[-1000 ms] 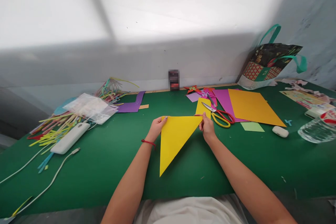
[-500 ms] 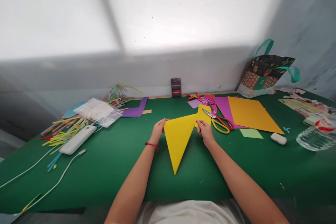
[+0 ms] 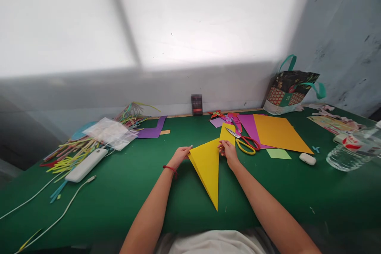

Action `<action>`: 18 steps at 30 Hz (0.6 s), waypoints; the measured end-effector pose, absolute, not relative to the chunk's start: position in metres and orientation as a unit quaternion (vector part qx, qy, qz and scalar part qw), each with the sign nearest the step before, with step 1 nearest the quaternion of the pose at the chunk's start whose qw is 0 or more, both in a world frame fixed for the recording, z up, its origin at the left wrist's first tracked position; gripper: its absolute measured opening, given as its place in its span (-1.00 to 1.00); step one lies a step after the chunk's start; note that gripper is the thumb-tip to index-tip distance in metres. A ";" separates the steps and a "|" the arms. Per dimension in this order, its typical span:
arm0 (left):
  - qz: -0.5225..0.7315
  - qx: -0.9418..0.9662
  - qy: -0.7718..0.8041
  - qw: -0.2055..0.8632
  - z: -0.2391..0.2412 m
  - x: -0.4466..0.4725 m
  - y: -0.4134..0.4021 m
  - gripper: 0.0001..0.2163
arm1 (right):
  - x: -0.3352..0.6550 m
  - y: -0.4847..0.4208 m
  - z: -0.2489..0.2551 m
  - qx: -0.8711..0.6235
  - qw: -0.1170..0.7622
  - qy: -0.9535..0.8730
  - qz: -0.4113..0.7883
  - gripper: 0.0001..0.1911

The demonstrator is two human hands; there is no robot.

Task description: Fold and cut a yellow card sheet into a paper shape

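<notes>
A folded triangle of yellow paper (image 3: pixel 208 162) is between my hands, its long point toward me and its left edge showing a gap between layers. My left hand (image 3: pixel 181 156) pinches its upper left corner. At the upper right corner, the fingers of my right hand (image 3: pixel 228 153) are closed on the same paper. Just behind my right hand lies a smaller yellow piece of paper (image 3: pixel 226 131). Scissors (image 3: pixel 245 143) with red and yellow handles rest with their blades over that piece.
To the right lie orange paper (image 3: pixel 279 133), purple paper (image 3: pixel 248 127), a white case (image 3: pixel 307 159) and a plastic bottle (image 3: pixel 351 152). A patterned bag (image 3: pixel 287 93) stands at the back. On the left are paper strips (image 3: pixel 74 149), a white power bank (image 3: pixel 86 165) and a cable (image 3: pixel 71 202).
The yellow triangle's lower point has swung to the right, and its left edge now shows separate layers. Both hands keep hold of its upper corners. The whole view has shifted slightly.
</notes>
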State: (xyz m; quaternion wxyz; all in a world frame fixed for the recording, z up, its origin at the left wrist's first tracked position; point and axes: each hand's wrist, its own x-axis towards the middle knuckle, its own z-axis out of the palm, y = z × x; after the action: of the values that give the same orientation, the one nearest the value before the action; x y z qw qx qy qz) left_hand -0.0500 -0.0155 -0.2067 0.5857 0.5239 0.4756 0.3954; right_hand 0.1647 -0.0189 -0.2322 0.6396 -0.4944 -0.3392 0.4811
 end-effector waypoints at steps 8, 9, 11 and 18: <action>0.507 0.488 0.507 0.498 -0.210 -0.054 -0.006 -0.75 | 0.148 -0.026 -0.239 -0.458 0.547 -0.517 0.473 -0.38; 0.518 0.482 0.514 0.485 -0.210 -0.054 -0.005 -0.74 | 0.145 -0.030 -0.241 -0.444 0.526 -0.551 0.471 -0.31; 0.532 0.490 0.515 0.460 -0.210 -0.054 -0.004 -0.71 | 0.138 -0.036 -0.244 -0.422 0.483 -0.611 0.464 -0.16; 0.556 0.562 0.481 0.378 -0.217 -0.041 -0.011 -0.65 | 0.124 -0.046 -0.248 -0.464 0.476 -0.664 0.342 -0.10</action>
State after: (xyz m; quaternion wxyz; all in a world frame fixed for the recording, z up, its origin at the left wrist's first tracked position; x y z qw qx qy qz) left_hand -0.0409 -0.0113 -0.2168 0.3783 0.5625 0.4811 0.5559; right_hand 0.1240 -0.0459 -0.2481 0.4757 -0.4640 -0.6644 0.3419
